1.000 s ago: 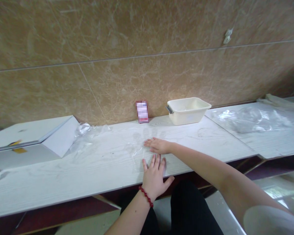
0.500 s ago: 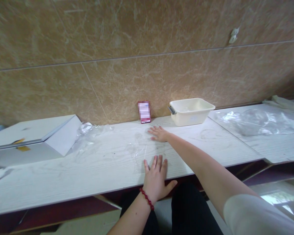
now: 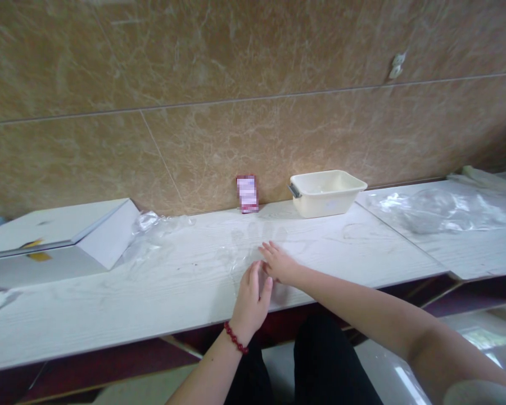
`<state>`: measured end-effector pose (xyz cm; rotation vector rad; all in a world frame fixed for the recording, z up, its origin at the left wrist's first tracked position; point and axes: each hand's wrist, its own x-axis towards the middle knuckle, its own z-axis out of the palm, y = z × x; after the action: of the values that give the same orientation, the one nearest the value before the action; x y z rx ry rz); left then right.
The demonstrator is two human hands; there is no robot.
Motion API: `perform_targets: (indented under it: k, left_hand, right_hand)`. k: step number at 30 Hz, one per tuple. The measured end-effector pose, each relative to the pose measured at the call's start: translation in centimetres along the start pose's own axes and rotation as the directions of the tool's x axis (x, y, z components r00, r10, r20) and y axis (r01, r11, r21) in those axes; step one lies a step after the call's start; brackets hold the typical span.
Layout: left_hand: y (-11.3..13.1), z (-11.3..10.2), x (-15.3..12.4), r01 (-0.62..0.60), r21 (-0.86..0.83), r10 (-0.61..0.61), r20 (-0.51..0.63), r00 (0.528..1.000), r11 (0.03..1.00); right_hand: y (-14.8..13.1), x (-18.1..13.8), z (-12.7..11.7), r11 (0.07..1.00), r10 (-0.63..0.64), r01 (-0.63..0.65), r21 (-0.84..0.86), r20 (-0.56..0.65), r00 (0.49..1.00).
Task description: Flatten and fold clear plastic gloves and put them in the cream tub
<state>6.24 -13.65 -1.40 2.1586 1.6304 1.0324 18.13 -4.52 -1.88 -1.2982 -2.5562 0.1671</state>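
Observation:
A thin clear plastic sheet or bag (image 3: 235,259) lies flat on the white wood-grain table, its outline hard to make out. My left hand (image 3: 252,301), with a red bead bracelet at the wrist, is over its near part; the fingers are together and the thumb stands apart. My right hand (image 3: 280,265) comes in from the right, fingers stretched forward and low over the sheet. Its thumb side meets or nearly meets my left fingertips. I see nothing held in either hand, though the clear film is hard to follow between them.
A phone-like device (image 3: 247,194) leans on the marbled wall. Right of it stands a cream plastic basin (image 3: 326,197) with a grey handle. A white box (image 3: 54,236) is at the left, with crumpled clear plastic (image 3: 154,225) beside it. More clear plastic (image 3: 438,209) lies far right.
My right hand has drawn back toward me from near the phone-like device. My left hand has turned, its spread fingers coming together, and the two hands are now close to each other.

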Motion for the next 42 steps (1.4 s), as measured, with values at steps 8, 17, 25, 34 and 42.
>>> perform_targets:
  k: [8,17,25,34,42]
  left_hand:
    - [-2.3,-0.2,6.8,-0.340,0.129,0.293,0.289,0.911,0.931]
    - [-6.9,1.2,11.6,-0.462,0.218,0.291,0.534,0.794,0.860]
    - [-9.5,0.1,14.9,-0.421,0.310,0.183,0.578,0.795,0.852]
    - [-11.4,-1.2,16.5,-0.113,0.477,-0.058,0.328,0.943,0.871]
    - [-13.9,-6.4,12.8,0.194,0.531,-0.332,0.178,0.926,0.825]
  right_hand:
    - [-0.9,-2.3,1.3,0.993,-0.030,0.025,-0.117,-0.035,0.999]
    - [-1.4,-2.6,1.2,0.988,-0.008,-0.007,-0.153,-0.096,0.995]
    - [-1.2,-2.8,1.3,0.993,-0.012,-0.002,-0.116,-0.125,0.992]
    - [-1.1,-2.8,1.2,0.995,-0.002,-0.010,-0.104,-0.120,0.993]
    - [-0.8,-2.7,1.3,0.995,0.005,-0.014,-0.095,-0.098,0.995]
